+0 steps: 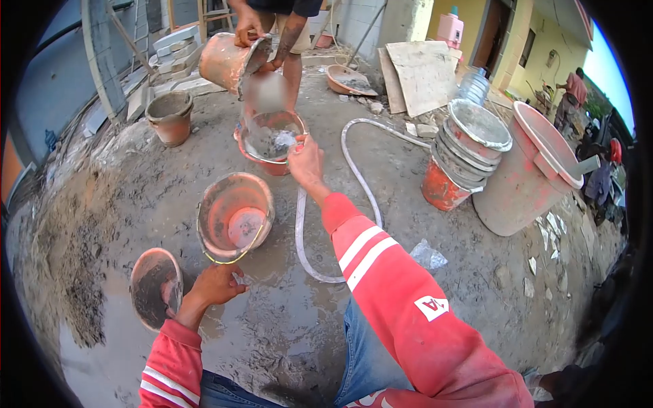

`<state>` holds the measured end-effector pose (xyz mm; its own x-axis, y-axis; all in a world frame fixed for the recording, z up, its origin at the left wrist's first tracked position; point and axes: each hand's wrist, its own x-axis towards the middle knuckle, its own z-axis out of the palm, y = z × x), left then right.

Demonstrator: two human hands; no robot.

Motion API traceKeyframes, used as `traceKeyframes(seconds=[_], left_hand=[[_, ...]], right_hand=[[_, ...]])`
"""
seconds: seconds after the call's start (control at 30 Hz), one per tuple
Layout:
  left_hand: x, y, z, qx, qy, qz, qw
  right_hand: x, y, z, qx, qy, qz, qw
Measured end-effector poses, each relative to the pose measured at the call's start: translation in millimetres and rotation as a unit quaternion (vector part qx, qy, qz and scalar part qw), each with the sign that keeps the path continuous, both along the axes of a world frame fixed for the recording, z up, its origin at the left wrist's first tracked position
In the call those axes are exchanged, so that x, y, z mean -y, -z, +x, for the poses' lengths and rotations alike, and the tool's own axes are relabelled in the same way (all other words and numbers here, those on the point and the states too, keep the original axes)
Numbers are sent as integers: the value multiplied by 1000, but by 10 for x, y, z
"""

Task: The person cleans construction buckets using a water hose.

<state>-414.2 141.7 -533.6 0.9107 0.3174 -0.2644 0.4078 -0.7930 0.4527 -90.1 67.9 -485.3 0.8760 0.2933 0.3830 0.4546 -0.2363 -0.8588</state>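
Note:
At the far bucket [271, 162], my right hand [306, 162] is closed at the right side of the rim; whether it grips the rim or the handle is hidden. Pale grey material lies inside that bucket. Above it, another person's hands tip an orange, mud-stained bucket [224, 64] with its mouth downward. My left hand [216, 284] hovers with its fingers bent and apart, just below the yellow wire handle [235, 258] of a tilted orange bucket [238, 211]. Wet residue shows in that bucket. A smaller dirty bucket [156, 285] leans just left of my left wrist.
A pale hose [354, 163] curves over the wet, muddy ground. Stacked buckets [466, 153] and a large red tub [527, 170] stand at right. A mortar-crusted bucket [170, 119] sits at left. Boards [422, 75] lean behind, and a plastic bag [428, 255] lies nearby.

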Motion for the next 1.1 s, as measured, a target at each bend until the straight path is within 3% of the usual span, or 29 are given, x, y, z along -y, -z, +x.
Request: traceKeyframes(seconds=[0.07, 0.17, 0.2, 0.23, 0.27, 0.33, 0.37, 0.43, 0.47, 0.57, 0.7, 0.77, 0.83, 0.87, 0.93, 1.03, 1.07, 1.1], left_hand=[[-4, -5, 5, -5, -11, -7, 1000], [-75, 15, 107, 89, -45, -22, 995], [-189, 122, 187, 147, -131, -147, 969], [-248, 96, 258, 205, -215, -267, 917], [-293, 55, 335, 208, -216, -264, 916], [-340, -187, 560, 264, -349, -465, 769], [-416, -223, 645, 270, -352, -464, 767], [-576, -88, 866, 326, -375, -576, 649], [-685, 111, 956, 331, -376, -576, 646], [-834, 461, 985, 359, -290, -693, 554], [-675, 286, 835, 387, -273, -645, 600], [-842, 648, 823, 389, -324, -629, 591], [-603, 440, 771, 373, -391, -602, 588], [-541, 439, 821, 380, -390, -598, 588], [-442, 527, 861, 400, -276, -673, 558], [0, 239, 909, 338, -325, -716, 517], [26, 290, 902, 346, -324, -713, 516], [50, 374, 894, 336, -275, -712, 552]], right_hand=[[-24, -9, -29, -12, -6, -8, 1000], [-63, -30, -119, -26, -23, -31, 999], [-79, -30, -187, -46, -66, -50, 995], [-108, -67, -263, -63, -110, -69, 990], [-137, -103, -356, -60, -113, -66, 990], [-202, -129, -601, -14, -200, -110, 973], [-252, -82, -734, 12, -218, -115, 969], [-276, 25, -1024, 65, -265, -110, 956], [-247, 36, -1181, 93, -294, -100, 946], [-149, 71, -1637, 77, -372, -110, 918], [-10, -97, -1712, -16, -419, -193, 887], [-28, -41, -1718, 22, -405, -166, 899], [-43, 3, -1752, 106, -358, -138, 917], [-49, -14, -1738, 111, -361, -134, 916], [-49, -56, -1685, 74, -374, -217, 899], [-116, -24, -1532, 37, -334, -206, 919], [-143, -25, -1465, 43, -338, -204, 918], [-174, -12, -1373, 23, -325, -183, 928]])
